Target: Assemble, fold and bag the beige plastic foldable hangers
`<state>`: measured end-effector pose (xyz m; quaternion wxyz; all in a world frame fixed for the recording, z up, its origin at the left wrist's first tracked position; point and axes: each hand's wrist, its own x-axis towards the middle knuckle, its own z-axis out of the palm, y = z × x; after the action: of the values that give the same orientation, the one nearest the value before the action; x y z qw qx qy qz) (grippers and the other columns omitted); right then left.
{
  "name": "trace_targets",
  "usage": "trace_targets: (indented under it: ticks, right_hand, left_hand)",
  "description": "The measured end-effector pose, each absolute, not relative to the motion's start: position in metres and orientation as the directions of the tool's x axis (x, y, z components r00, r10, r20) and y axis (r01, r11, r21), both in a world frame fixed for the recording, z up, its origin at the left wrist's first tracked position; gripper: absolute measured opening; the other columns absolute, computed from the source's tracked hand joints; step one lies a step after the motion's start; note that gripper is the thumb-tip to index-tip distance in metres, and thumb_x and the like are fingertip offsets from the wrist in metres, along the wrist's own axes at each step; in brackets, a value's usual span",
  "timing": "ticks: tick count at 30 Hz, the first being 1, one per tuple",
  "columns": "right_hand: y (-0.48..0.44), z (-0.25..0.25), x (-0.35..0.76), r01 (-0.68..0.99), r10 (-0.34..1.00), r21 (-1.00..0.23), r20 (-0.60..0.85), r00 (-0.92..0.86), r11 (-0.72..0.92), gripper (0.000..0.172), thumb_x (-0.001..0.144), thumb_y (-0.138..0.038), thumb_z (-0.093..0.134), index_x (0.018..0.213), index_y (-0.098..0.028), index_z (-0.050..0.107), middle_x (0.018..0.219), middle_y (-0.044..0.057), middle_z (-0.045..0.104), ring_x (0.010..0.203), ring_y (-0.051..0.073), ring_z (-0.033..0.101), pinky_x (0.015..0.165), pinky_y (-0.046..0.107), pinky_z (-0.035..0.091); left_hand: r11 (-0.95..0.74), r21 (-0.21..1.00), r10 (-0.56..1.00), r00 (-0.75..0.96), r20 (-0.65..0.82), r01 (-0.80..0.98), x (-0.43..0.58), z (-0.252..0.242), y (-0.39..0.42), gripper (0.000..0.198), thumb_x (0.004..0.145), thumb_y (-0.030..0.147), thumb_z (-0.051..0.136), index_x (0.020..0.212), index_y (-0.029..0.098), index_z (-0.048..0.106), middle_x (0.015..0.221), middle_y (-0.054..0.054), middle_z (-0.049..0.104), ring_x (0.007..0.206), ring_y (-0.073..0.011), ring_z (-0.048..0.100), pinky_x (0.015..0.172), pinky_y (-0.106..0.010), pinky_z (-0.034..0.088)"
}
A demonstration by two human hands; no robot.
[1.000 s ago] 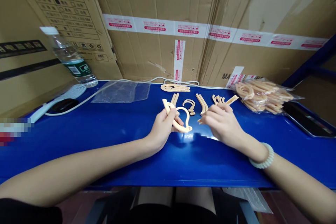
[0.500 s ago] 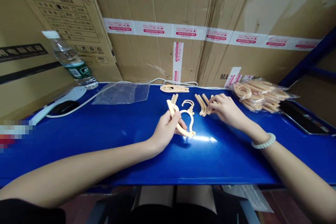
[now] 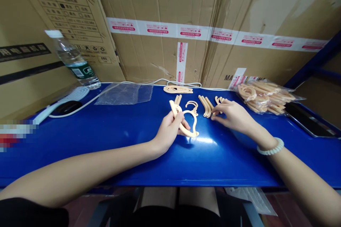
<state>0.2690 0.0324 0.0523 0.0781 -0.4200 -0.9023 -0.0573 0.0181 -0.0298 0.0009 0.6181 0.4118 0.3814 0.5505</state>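
The left hand (image 3: 170, 127) holds a cream hanger (image 3: 189, 133) between thumb and fingers, over the table (image 3: 149, 170). The hanger looks like smooth plastic: a slim, bowed bar with a rounded, open hook curling off toward the right hand (image 3: 234, 113). The right hand's thumb and fingers are bent and close together at the near end of some curved strips (image 3: 204, 105); whether they grip one, I cannot tell. These strips are slender, round-ended and gently bowed, lying side by side to the left of the right hand's fingertips. Just beyond the right hand sits a row of small curled hooks (image 3: 220, 99), partly covered by its fingers. Thin, C-shaped hooks (image 3: 191, 104) lie between the two hands, slightly farther out. Past the left hand's fingers are two narrow strips (image 3: 178, 98), and beyond these a flat pile of long, looped pieces (image 3: 178, 89). To the right of the right hand, a glossy, crinkled clear bag (image 3: 266, 95) bulges with matching cream parts. A pale, ridged bracelet (image 3: 271, 147) rings the right wrist. Beyond the left hand, toward its left, lies a limp, wrinkled plastic sheet (image 3: 125, 94). The tabletop beneath both hands is shiny blue, with a bright glare near the hanger.
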Motion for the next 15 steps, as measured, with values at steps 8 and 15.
trace_targets:
  ticks: [8, 15]
  right_hand:
    - [0.032, 0.052, 0.266, 0.755, 0.729, 0.079, 0.213, -0.651, 0.651, 0.016, 0.094, -0.024, 0.061, 0.092, -0.017, 0.076, 0.085, 0.011, 0.072, 0.087, 0.027, 0.060, 0.078, 0.037, 0.045]
    - [0.028, 0.045, 0.260, 0.714, 0.672, 0.008, 0.333, -0.662, 0.700, 0.019, 0.095, -0.021, 0.055, 0.104, -0.015, 0.070, 0.091, 0.013, 0.072, 0.089, 0.029, 0.061, 0.082, 0.044, 0.048]
  left_hand:
    - [0.076, 0.957, 0.989, 0.146, -0.035, -0.280, 0.013, 0.011, -0.022, 0.022, 0.098, 0.037, 0.050, 0.089, 0.017, 0.050, 0.065, 0.000, 0.065, 0.057, -0.0144, 0.065, 0.056, -0.027, 0.058]
    - [-0.065, 0.965, 0.969, 0.217, 0.122, -0.254, -0.002, 0.009, -0.003, 0.012, 0.084, 0.025, 0.047, 0.093, 0.018, 0.048, 0.070, -0.001, 0.066, 0.064, -0.0169, 0.064, 0.062, -0.030, 0.056]
